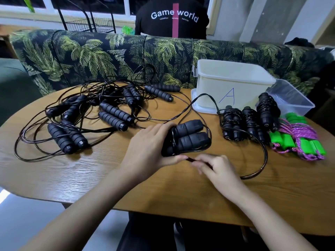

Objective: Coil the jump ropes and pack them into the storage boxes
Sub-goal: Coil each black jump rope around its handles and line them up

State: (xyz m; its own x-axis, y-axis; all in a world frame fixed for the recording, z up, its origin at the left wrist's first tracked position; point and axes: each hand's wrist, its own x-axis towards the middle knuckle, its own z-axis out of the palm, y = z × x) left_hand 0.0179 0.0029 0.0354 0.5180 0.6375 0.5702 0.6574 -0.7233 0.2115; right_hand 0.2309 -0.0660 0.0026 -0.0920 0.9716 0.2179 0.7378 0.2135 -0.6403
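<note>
My left hand (148,147) grips a pair of black foam jump rope handles (188,137) held side by side, with a few turns of black cord around them. My right hand (215,167) pinches the same rope's cord (261,156), which loops out to the right over the wooden table (63,174). A tangle of loose black jump ropes (87,115) lies at the left. Three coiled black ropes (252,122) stand at the right beside coiled green-handled purple ropes (299,140). A white storage box marked A (232,87) is behind, shut by its lid.
A clear plastic box (291,98) sits open to the right of the white one. A leaf-print sofa back (108,55) runs behind the table. A person in a black shirt (172,17) stands beyond it, back turned. A wire rack (87,24) is far left.
</note>
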